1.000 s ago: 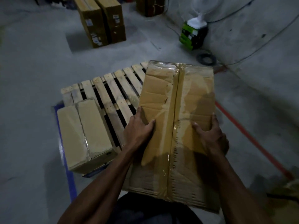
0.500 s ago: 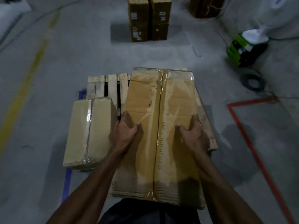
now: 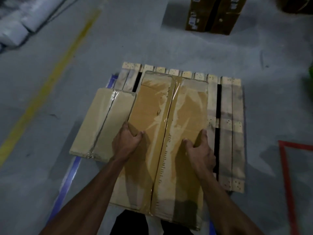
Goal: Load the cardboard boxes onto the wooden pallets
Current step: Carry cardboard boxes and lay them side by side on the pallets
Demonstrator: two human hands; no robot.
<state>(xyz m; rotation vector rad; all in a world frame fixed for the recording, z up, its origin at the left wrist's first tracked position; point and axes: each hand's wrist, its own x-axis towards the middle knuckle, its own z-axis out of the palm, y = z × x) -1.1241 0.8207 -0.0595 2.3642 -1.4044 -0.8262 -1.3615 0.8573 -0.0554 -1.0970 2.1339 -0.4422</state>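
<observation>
Two hands hold a long, flat cardboard box (image 3: 167, 133) over a wooden pallet (image 3: 232, 126). Its brown top is creased and scuffed, with a glossy strip of clear tape running down the middle seam. The left hand (image 3: 126, 143) clamps the box's left edge, thumb on top and fingers curled over the side. The right hand (image 3: 200, 150) clamps the right edge the same way, both forearms reaching straight forward. Just left of the left hand, touching the held box, lies a smaller, paler taped box (image 3: 103, 122) on the pallet's left part. Right of the right hand, pale, worn slats with dark gaps show. Beyond both hands, two darker boxes (image 3: 213, 14) stand on the grey concrete floor (image 3: 118, 39).
</observation>
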